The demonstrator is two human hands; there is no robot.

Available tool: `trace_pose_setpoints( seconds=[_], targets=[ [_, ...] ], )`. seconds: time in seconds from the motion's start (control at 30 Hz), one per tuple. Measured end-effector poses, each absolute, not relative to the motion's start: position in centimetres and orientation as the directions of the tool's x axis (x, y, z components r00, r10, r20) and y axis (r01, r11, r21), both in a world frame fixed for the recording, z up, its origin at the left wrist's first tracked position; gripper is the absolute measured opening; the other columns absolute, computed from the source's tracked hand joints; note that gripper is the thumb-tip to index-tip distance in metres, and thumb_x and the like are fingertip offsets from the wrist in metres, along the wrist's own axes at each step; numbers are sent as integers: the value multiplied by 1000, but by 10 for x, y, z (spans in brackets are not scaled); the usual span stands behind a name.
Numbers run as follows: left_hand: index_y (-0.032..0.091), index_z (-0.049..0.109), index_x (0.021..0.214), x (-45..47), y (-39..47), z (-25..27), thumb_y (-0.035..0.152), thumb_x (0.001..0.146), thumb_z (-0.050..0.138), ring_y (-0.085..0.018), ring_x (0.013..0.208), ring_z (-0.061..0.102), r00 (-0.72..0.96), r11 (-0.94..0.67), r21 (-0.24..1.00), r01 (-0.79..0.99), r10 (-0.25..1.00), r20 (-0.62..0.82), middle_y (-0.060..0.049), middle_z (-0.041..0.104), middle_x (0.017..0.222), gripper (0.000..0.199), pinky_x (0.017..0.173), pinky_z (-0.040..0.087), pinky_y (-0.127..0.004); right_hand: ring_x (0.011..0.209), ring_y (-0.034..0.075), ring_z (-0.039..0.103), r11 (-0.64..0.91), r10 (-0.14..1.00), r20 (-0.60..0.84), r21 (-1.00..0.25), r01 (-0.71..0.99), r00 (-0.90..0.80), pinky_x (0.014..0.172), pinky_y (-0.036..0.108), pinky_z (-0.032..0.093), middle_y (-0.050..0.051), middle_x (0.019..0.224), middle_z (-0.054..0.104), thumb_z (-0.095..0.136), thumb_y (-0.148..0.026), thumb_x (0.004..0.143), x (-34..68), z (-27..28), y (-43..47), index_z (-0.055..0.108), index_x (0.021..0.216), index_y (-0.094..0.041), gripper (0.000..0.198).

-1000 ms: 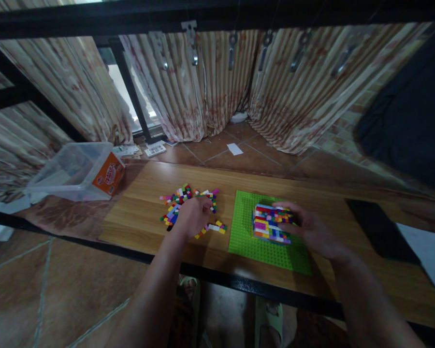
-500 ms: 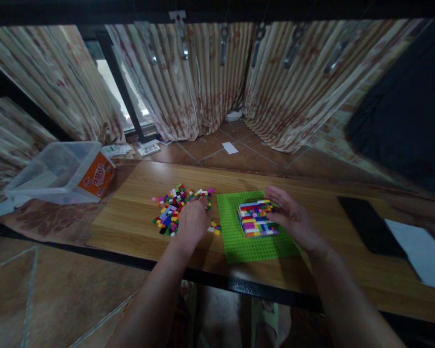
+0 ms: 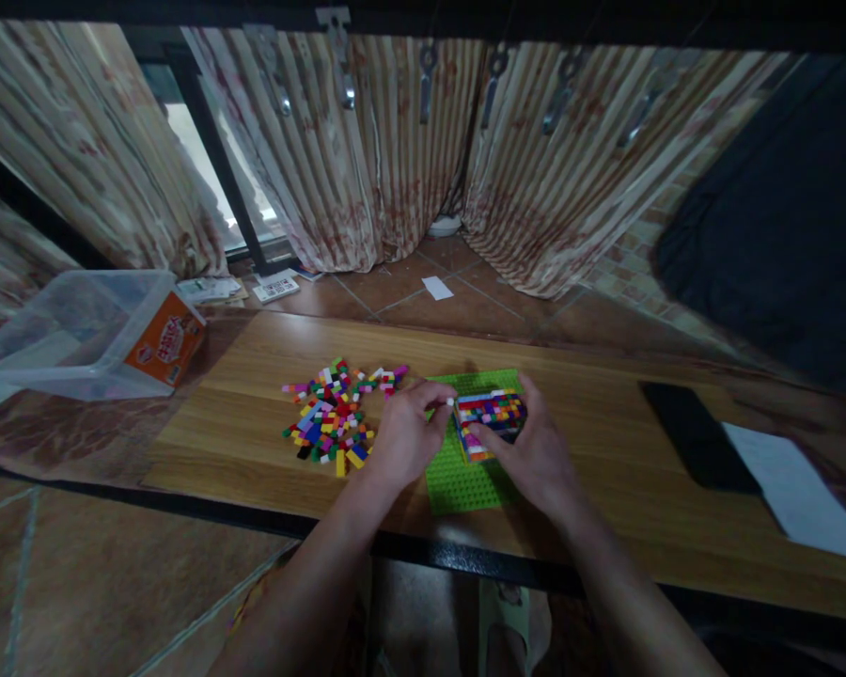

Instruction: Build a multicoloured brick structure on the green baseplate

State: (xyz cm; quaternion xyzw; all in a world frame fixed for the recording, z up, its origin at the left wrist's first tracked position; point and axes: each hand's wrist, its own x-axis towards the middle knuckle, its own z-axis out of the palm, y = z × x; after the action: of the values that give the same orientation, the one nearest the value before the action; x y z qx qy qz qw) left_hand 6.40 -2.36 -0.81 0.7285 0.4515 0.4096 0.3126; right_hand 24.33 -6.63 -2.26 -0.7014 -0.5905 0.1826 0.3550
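Note:
A block built of many-coloured toy bricks [image 3: 490, 408] stands on a green studded baseplate [image 3: 458, 484]. My left hand [image 3: 405, 432] pinches a small white brick [image 3: 450, 402] between thumb and fingertips, just off the left side of the built block. Around the block's right side curves my right hand [image 3: 540, 447], its thumb lying across the front part and its fingers at the far right edge. That hand hides the block's right end and part of the baseplate. Left of the baseplate lies a loose pile of small coloured bricks [image 3: 331, 414].
At the far left stands a clear plastic box [image 3: 99, 376] with an orange label. On the right of the wooden table [image 3: 226, 442] lie a dark flat object [image 3: 697, 437] and white paper [image 3: 796, 484]. Patterned curtains [image 3: 395, 160] hang beyond.
My left hand has moved right from the loose pile to the built block, with a white brick in its pinch. My right hand has closed in over the block's right side.

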Motion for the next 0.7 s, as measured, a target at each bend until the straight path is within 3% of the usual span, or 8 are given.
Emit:
trace_pose_setpoints(
  seconds=[0.3, 0.7],
  targets=[
    [21, 68, 94, 88, -26, -11, 14, 87, 56, -18, 88, 64, 386, -560, 619, 551, 828, 406, -2, 72, 93, 15, 86, 50, -34, 123, 38, 52, -30, 975, 135, -709, 705, 177, 98, 56, 42, 20, 139, 50, 61, -47, 77, 245, -15, -63, 23, 150, -16, 88],
    [22, 69, 93, 93, -26, -9, 20, 89, 54, -22, 88, 58, 463, -628, 431, 648, 774, 433, -4, 69, 89, 16, 87, 43, -41, 127, 35, 50, 71, 978, 190, -697, 714, 87, 103, 55, 40, 17, 141, 49, 60, -41, 81, 249, -17, -65, 28, 149, -20, 78]
  ],
)
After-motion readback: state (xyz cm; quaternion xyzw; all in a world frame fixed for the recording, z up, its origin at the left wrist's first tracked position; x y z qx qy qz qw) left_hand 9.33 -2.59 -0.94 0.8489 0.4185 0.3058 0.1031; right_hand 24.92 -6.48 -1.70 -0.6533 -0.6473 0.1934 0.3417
